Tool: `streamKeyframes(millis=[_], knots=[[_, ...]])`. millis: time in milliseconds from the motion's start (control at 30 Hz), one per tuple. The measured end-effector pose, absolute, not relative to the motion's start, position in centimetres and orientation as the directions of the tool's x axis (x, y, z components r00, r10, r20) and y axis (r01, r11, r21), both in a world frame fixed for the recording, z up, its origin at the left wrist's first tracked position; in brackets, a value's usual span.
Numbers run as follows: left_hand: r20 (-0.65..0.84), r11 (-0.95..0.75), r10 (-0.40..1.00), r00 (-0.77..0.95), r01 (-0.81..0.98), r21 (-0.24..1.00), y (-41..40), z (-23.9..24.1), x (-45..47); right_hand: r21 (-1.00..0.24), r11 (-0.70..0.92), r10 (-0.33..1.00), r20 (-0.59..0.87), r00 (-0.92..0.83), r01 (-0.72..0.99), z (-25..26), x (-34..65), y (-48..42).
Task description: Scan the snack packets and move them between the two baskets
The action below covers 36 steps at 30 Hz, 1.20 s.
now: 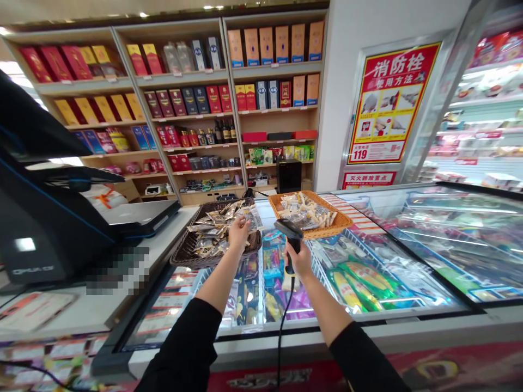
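Observation:
My right hand (299, 259) grips a black handheld barcode scanner (291, 231) upright, its head tipped to the left and its cable hanging down in front of the freezer. Over the dark brown wicker basket (183, 251), my left hand (238, 233) is closed, its fingers pinching a small clear packet (254, 216). Many similar packets (212, 228) with brown and pale contents lie heaped in that basket. Behind the scanner, an orange wicker basket (345, 219) holds more small packets (306, 211). Both baskets stand on the glass freezer top.
Under the glass of the chest freezer (408, 316) lie colourful packs. A scale (139, 215) and a dark checkout machine (44, 218) stand on the left counter (163, 247). Shelves (229, 71) with boxes and bottles line the back, beside a red fire hydrant sign (392, 103).

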<state>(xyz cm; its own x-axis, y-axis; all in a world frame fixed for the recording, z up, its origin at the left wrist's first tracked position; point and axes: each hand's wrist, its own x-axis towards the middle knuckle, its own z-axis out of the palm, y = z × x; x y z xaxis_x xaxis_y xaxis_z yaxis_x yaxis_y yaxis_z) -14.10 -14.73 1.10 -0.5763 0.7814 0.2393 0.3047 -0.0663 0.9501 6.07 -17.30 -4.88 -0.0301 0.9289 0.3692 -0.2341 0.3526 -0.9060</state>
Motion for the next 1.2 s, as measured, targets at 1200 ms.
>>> streamKeyframes(millis=[1200], knots=[[-0.032, 0.424, 0.904, -0.427, 0.879, 0.22, -17.4, 1.3, -21.0, -0.866, 0.163, 0.932, 0.292, -0.215, -0.472, -5.8, 3.9, -18.0]])
